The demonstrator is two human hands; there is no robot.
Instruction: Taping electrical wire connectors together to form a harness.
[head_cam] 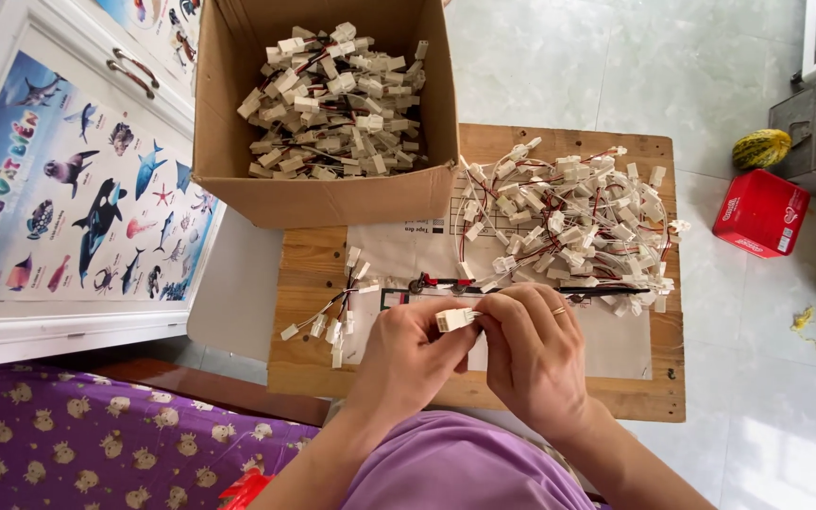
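— White plastic, that small rectangular connector [454, 319]: who has it?

— Both hands do. The left hand [408, 364] pinches one end with thumb and fingertips, and the right hand [533, 354], a ring on one finger, closes on the other end. It sits between them, just above the near edge of the low wooden table [304, 364].

— And what lies around the hands?

— Just left of the left hand, a small bunch of white connectors on red and black wires [331, 321] rests on the wood. Beyond the right hand, a big loose heap of the same wired connectors [573, 222] covers the table's far right part, partly on a sheet of printed paper [399, 250].

— Anything farther off?

— An open brown cardboard box [323, 194] stands at the table's far left corner, filled with more connectors. On the pale tiled floor to the right, well apart, stands a red plastic box [760, 212], with a striped green and yellow gourd [760, 148] beyond it. A sea-animal poster [77, 203] lies left.
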